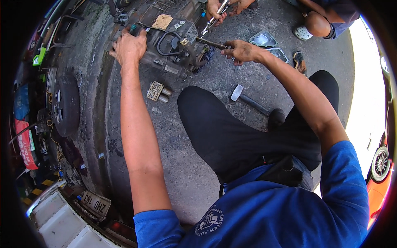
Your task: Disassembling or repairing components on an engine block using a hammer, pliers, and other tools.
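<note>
A greasy grey metal machine unit [171, 62] with a black looped hose [159, 44] lies on the floor at the top. My left hand [130, 46] rests over its left end, fingers bent around the housing. From the right, my right hand [242, 51] grips a long dark metal hand tool [213, 43], whose tip reaches the unit's right end; its exact kind is unclear. Another person's hands [218, 11] hold a shiny metal tool [212, 20] just above, angled down to the same spot.
A sledgehammer [252, 101] lies by my knees. A square metal part with cylinders [155, 91] sits below the unit. Shiny metal covers [263, 38] lie at the upper right, near a crouching person's shoe [302, 33]. A wheel [66, 105] stands at left.
</note>
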The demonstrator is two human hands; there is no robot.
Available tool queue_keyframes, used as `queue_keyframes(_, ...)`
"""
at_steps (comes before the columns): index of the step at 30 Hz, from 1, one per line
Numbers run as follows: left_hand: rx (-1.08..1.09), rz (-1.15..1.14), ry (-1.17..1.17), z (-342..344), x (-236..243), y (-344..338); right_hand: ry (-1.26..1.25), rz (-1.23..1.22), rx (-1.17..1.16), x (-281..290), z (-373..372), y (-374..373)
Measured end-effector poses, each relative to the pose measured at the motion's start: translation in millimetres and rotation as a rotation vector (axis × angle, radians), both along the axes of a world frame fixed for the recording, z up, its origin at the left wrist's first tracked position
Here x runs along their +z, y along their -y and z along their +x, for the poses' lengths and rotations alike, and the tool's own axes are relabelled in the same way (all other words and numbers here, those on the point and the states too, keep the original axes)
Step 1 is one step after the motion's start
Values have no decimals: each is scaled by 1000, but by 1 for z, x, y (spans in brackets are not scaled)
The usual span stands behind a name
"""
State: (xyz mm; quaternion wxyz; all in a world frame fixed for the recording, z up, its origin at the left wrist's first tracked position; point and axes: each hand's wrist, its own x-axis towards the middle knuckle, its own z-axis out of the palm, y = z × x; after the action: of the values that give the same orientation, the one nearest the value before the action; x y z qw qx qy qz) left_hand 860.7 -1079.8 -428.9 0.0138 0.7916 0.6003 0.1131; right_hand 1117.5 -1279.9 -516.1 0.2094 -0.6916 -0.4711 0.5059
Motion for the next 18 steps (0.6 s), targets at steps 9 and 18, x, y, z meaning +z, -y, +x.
queue_keyframes(9, 66, -53, -164, 14, 2, 1, 24, 50, -127, -15, 12, 40)
queue_keyframes(18, 50, 16, -194, 22, 0, 1, -69, 74, -336, -52, -14, -27)
